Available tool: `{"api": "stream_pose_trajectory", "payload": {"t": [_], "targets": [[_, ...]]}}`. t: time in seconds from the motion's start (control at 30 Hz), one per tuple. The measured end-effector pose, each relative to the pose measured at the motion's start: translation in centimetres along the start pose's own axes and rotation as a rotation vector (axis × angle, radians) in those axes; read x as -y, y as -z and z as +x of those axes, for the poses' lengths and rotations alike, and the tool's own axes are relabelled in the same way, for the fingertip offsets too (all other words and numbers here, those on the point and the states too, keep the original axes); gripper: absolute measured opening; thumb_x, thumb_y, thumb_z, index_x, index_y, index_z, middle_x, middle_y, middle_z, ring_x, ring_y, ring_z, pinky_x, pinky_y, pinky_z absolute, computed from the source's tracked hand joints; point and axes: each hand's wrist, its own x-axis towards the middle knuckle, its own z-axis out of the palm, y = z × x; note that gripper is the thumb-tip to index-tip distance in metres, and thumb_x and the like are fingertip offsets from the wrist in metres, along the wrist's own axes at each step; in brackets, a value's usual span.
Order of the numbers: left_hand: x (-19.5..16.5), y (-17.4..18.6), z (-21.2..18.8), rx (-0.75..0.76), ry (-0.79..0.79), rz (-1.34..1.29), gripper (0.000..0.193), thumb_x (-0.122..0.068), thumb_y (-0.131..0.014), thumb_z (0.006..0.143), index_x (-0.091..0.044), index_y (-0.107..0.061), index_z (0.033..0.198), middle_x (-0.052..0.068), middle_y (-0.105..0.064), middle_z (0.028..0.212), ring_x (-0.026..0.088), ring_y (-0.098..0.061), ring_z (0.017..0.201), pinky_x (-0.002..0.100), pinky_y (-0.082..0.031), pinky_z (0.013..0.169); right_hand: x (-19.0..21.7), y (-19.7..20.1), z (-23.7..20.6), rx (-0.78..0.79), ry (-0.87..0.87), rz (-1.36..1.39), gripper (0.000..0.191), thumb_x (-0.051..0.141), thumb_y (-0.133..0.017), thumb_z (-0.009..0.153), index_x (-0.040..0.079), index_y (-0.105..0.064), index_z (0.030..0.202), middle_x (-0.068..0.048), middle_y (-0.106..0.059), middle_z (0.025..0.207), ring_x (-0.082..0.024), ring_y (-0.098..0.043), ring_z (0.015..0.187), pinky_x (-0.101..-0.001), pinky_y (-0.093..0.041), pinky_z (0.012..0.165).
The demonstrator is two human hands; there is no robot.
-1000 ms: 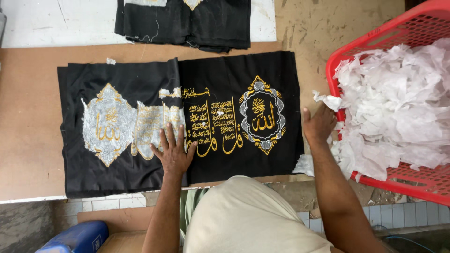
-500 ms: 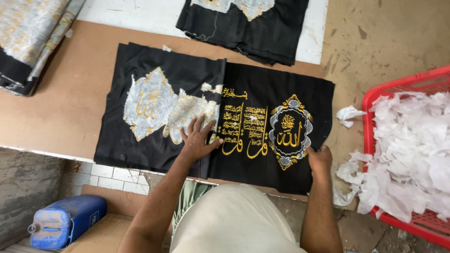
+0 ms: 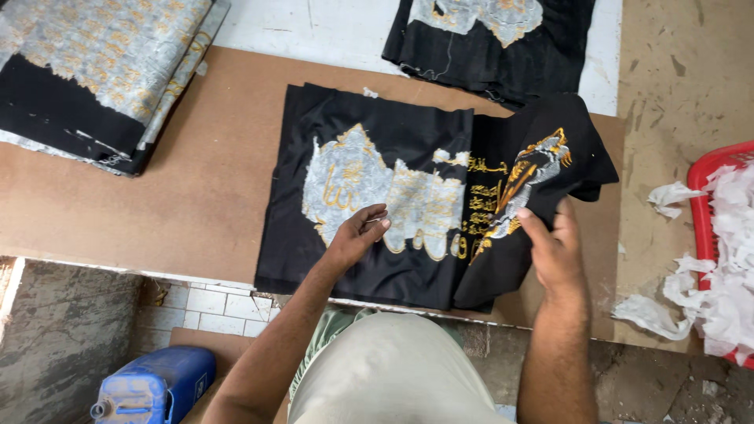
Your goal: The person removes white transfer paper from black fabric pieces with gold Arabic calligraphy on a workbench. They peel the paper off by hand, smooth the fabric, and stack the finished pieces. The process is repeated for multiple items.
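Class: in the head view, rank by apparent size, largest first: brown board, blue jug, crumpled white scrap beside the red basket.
1. brown board
2. blue jug, partly cut off
3. white scrap

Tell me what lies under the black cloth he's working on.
The black cloth lies on a brown board. The right hand lifts its right flap, showing the board there. Whatever is under the rest of the cloth is covered.

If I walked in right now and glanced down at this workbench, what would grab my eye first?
Most striking is the black cloth with gold embroidery spread mid-table, its right side lifted and folded over by the right hand. The left hand hovers over its pale backing paper. A red basket heaped with torn white paper sits at the right edge.
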Motion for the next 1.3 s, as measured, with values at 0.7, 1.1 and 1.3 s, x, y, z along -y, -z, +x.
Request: {"api": "stream_pose_trajectory", "payload": {"t": [0.7,1.1,1.3], "targets": [[1.7,18.8,-6.9,-0.293,0.233,-0.182,0.059,-0.031,-0.062,0.092,0.002,-0.056,0.141,0.019,-0.07,0.133,0.027,-0.066,0.119,0.037,-0.052,0.1,-11.3,-25.5,-6.0,0.149,-0.109,-0.806,0.071,0.038,-0.082,0.081,0.004,-0.056,0.137,-0.017,-0.064,0.136,-0.027,-0.068,0.111,-0.0382,-0.057,0.09],[-1.1,14.4,-5.4,-0.005,0.233,-0.335,0.073,-0.059,-0.04,0.102,-0.002,-0.052,0.146,0.027,-0.061,0.145,0.037,-0.069,0.117,0.045,-0.055,0.097,-13.5,-26.6,-5.4,0.145,0.057,-0.615,0.037,0.013,-0.072,0.094,-0.001,-0.066,0.128,-0.014,-0.076,0.113,-0.022,-0.074,0.104,-0.0344,-0.058,0.088],[2.0,13.3,-8.3,-0.698,-0.15,1.025,0.07,-0.04,-0.083,0.081,-0.004,-0.059,0.135,0.022,-0.055,0.136,0.043,-0.053,0.124,0.055,-0.045,0.098,-12.6,-12.5,-2.4,-0.574,-0.27,0.109,0.032,0.021,-0.06,0.1,0.0,-0.07,0.122,-0.01,-0.075,0.11,-0.02,-0.071,0.099,-0.0325,-0.059,0.085]]}}
